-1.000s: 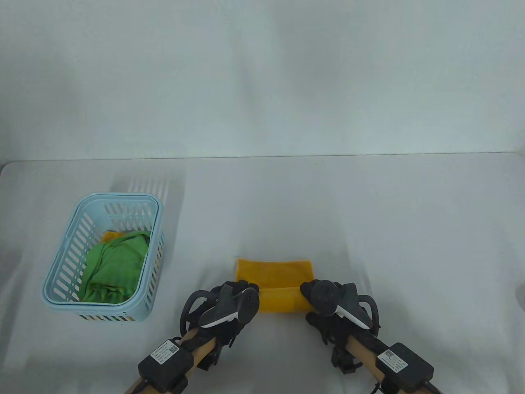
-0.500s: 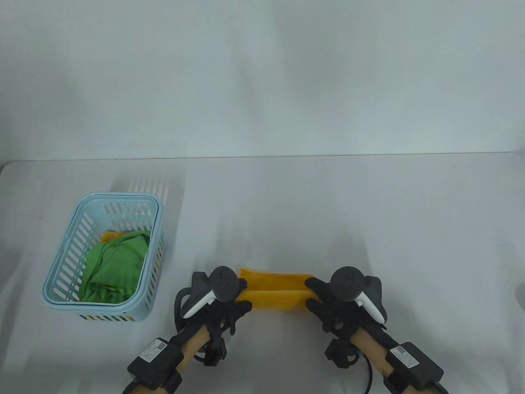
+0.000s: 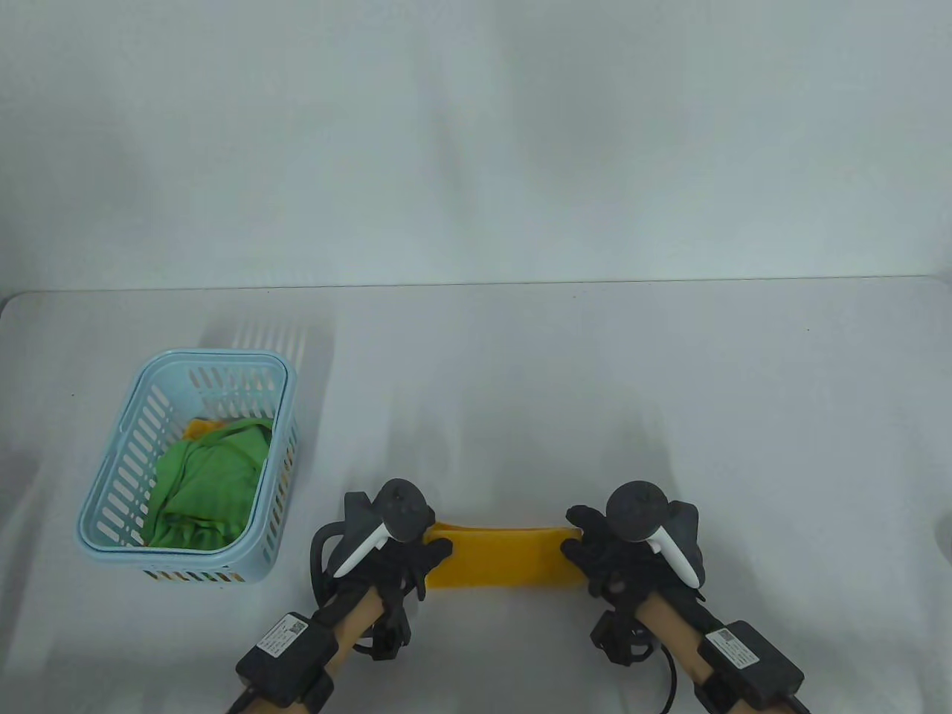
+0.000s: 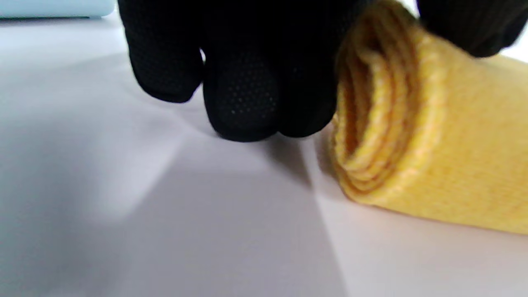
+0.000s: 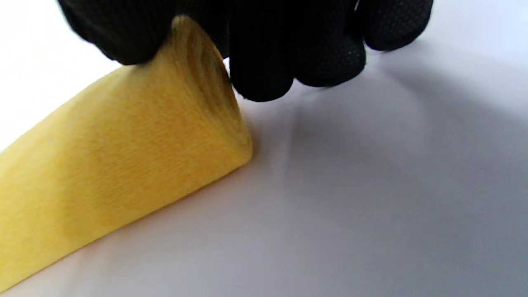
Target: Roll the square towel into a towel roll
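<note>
Rolling finished since earlier, flat strip gone, left hand (image 3: 405, 554) and right hand (image 3: 606, 554) grip yellow towel roll (image 3: 506, 556) ends

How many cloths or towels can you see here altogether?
3, maybe more hidden. A rolled yellow towel lies on the table between both hands. A crumpled green cloth sits in the light blue basket, with an orange cloth peeking out behind it.

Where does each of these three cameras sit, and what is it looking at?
Table view: above the front, looking down at the table, basket, towel; both hands and forearms show.
Left wrist view: low on the left wrist, facing the towel's spiral end; left fingers show.
Right wrist view: low on the right wrist, facing the other end; right fingers show.
All three share the towel.
</note>
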`<action>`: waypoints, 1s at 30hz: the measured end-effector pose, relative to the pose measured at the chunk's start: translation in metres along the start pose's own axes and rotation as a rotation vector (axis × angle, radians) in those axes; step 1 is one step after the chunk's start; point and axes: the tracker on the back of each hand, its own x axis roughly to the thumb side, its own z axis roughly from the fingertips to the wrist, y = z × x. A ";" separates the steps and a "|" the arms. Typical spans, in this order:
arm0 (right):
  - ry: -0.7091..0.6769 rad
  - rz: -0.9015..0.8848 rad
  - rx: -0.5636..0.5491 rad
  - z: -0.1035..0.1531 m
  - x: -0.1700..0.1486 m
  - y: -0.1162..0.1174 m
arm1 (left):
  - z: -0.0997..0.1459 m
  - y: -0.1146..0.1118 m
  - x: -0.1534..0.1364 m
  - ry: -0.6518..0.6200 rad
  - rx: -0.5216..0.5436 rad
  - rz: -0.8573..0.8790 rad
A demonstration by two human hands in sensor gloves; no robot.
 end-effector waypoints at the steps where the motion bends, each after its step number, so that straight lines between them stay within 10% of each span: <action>1: 0.002 -0.004 0.000 0.000 -0.001 -0.001 | 0.000 0.001 -0.001 0.003 -0.001 0.005; 30: -0.122 0.129 -0.101 0.020 0.022 -0.014 | 0.031 0.035 0.017 -0.129 0.246 -0.147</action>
